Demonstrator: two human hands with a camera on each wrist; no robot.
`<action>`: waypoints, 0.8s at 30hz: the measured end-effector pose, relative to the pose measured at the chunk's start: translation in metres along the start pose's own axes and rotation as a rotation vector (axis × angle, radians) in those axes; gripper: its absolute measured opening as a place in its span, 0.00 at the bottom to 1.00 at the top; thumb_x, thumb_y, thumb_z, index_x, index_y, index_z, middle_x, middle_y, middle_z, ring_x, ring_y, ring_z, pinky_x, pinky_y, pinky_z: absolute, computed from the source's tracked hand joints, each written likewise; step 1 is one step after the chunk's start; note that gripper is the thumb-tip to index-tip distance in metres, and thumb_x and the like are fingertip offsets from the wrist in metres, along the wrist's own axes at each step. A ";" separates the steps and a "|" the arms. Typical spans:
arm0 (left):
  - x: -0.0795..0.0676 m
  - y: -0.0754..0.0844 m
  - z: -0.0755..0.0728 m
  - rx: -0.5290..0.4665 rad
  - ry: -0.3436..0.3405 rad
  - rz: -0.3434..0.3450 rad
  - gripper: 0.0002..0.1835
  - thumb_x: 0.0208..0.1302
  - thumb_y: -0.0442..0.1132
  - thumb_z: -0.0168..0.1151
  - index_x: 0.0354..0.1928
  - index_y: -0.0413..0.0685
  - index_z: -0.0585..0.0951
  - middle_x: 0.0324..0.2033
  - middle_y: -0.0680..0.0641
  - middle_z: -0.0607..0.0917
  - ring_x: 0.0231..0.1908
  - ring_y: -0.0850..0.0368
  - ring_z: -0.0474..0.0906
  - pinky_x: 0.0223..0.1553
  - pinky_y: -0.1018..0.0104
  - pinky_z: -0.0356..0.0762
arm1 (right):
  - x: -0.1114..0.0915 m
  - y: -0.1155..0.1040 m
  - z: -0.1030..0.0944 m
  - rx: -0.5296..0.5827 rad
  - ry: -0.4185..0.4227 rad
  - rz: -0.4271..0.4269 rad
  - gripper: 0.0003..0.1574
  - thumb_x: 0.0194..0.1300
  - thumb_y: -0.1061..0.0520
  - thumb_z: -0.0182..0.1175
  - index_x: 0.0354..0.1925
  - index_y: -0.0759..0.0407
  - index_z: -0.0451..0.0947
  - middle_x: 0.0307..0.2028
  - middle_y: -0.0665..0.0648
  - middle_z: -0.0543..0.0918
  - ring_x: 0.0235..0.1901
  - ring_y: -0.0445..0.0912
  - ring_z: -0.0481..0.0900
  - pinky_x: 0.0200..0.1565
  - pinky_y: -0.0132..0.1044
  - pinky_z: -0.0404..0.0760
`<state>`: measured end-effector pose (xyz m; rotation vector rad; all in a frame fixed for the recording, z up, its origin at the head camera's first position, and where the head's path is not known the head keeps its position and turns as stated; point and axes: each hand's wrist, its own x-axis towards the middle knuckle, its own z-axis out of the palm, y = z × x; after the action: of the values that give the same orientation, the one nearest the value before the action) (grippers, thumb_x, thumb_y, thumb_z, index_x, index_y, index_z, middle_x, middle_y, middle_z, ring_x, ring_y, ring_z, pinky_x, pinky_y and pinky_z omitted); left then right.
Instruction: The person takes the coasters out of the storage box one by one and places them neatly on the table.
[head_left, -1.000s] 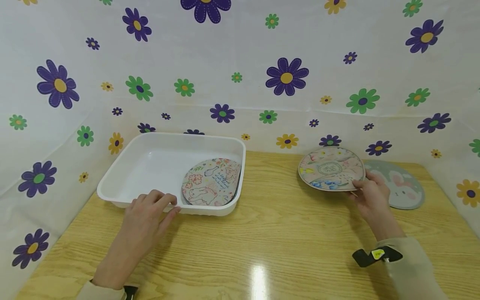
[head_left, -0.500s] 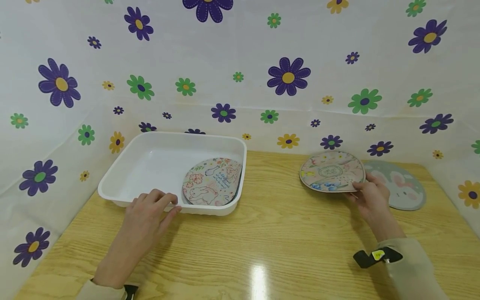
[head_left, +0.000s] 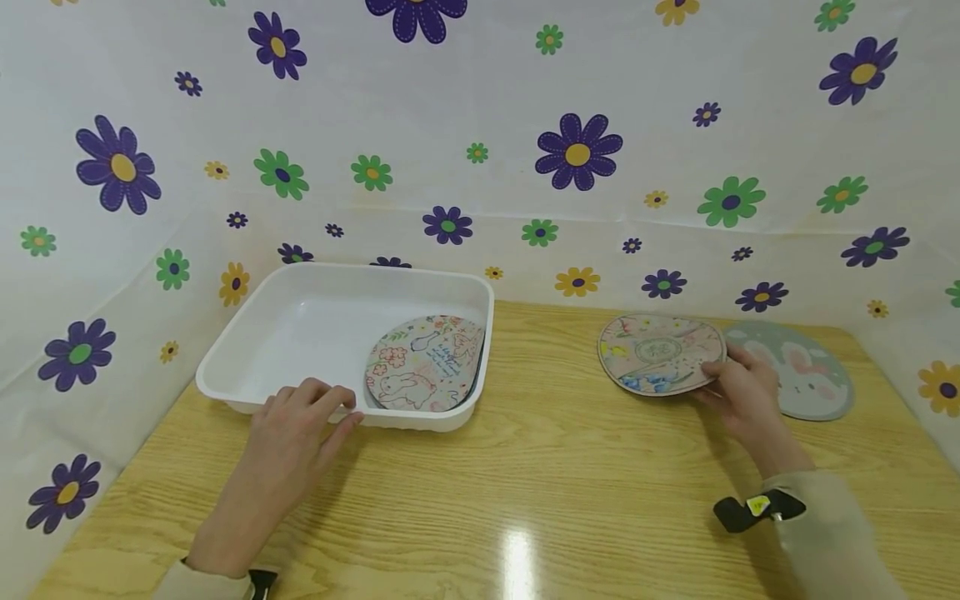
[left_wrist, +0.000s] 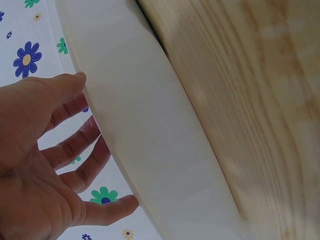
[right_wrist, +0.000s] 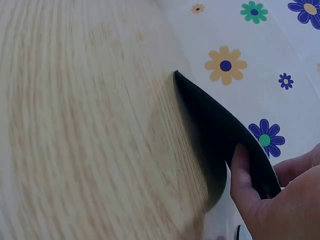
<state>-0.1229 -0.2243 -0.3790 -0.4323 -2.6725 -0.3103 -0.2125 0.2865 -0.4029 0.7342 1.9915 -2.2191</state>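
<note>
A thin, floral pink mouse pad (head_left: 652, 354) with a curved outline is held at its right edge by my right hand (head_left: 746, 396), the thumb on top and fingers beneath. Its black underside (right_wrist: 215, 122) shows in the right wrist view, bent and low over the wood; whether it touches the table I cannot tell. My left hand (head_left: 296, 442) grips the front rim of a white plastic tray (head_left: 345, 283), fingers over the edge and thumb outside. Inside the tray, at its right end, lies another mouse pad (head_left: 423, 364) with a rabbit drawing, perhaps on a darker one.
A grey-green mouse pad with a white rabbit (head_left: 813, 379) lies on the wooden table (head_left: 570, 483) at the right, partly behind my right hand. A white cloth with printed flowers (head_left: 480, 100) hangs along the back and sides.
The floral mouse pad has come down toward the table in my right hand and lies flatter. My left hand stays on the tray rim.
</note>
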 end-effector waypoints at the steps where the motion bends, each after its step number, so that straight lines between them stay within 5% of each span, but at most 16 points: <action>1: 0.000 0.000 0.000 0.000 0.000 -0.001 0.08 0.63 0.41 0.73 0.40 0.51 0.84 0.38 0.44 0.84 0.38 0.38 0.82 0.35 0.46 0.80 | 0.000 0.000 -0.001 -0.040 -0.002 -0.009 0.45 0.75 0.65 0.49 0.82 0.56 0.42 0.36 0.41 0.79 0.33 0.32 0.83 0.36 0.30 0.85; 5: 0.000 0.000 0.000 0.002 0.000 -0.006 0.08 0.62 0.41 0.74 0.40 0.52 0.83 0.38 0.44 0.84 0.38 0.37 0.82 0.35 0.45 0.80 | 0.002 -0.002 -0.003 -0.146 -0.021 -0.030 0.46 0.74 0.64 0.50 0.82 0.60 0.41 0.54 0.56 0.77 0.35 0.31 0.82 0.38 0.29 0.85; 10: 0.000 -0.001 0.001 0.001 -0.001 -0.005 0.08 0.62 0.41 0.74 0.40 0.52 0.83 0.38 0.44 0.84 0.38 0.37 0.82 0.35 0.45 0.80 | 0.005 -0.003 -0.007 -0.282 -0.048 -0.051 0.44 0.75 0.63 0.48 0.81 0.63 0.41 0.74 0.71 0.60 0.37 0.29 0.79 0.39 0.27 0.85; 17: 0.000 -0.001 0.001 -0.004 0.006 0.003 0.08 0.62 0.41 0.74 0.40 0.52 0.83 0.38 0.44 0.84 0.38 0.37 0.82 0.35 0.46 0.80 | 0.010 -0.003 -0.015 -0.650 0.024 -0.133 0.41 0.73 0.60 0.53 0.76 0.73 0.52 0.68 0.78 0.69 0.38 0.35 0.81 0.38 0.26 0.85; 24: -0.001 -0.001 0.002 -0.008 0.014 0.007 0.08 0.62 0.41 0.74 0.40 0.52 0.83 0.37 0.45 0.84 0.38 0.37 0.82 0.35 0.46 0.79 | 0.012 -0.007 -0.021 -0.941 0.054 -0.258 0.39 0.68 0.56 0.60 0.66 0.84 0.65 0.59 0.82 0.76 0.44 0.55 0.84 0.37 0.34 0.84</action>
<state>-0.1233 -0.2244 -0.3812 -0.4401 -2.6562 -0.3216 -0.2198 0.3108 -0.4019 0.4098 2.8596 -1.0555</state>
